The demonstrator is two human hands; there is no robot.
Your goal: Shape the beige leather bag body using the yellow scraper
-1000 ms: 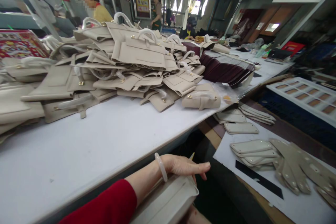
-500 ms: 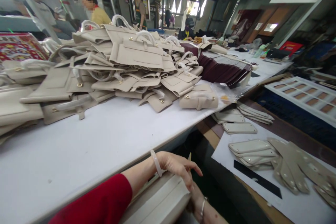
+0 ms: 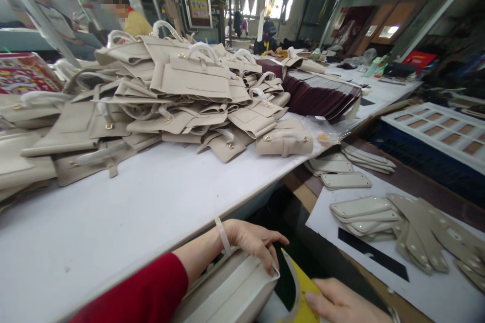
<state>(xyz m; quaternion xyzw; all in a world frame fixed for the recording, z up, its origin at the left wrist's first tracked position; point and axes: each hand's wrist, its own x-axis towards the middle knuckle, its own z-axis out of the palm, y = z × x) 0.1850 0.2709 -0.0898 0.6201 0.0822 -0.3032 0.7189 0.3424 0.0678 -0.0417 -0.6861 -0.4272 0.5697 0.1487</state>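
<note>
Under the gripping left hand (image 3: 248, 238) lies a bag (image 3: 229, 290), the right hand (image 3: 337, 299) pinching a yellow piece (image 3: 303, 281).

From the left hand (image 3: 252, 239), I'm finding room over the white tabletop (image 3: 159, 202) toward 10 o'clock, heaped beige handbags (image 3: 193, 81) blocking 11. A dark gap (image 3: 291, 217) is lying at 2; riveted panels (image 3: 359, 207) are crowding 3, the yellow piece (image 3: 303, 280) in the right hand (image 3: 335, 297) 4, the held bag (image 3: 231, 290) 7.
</note>
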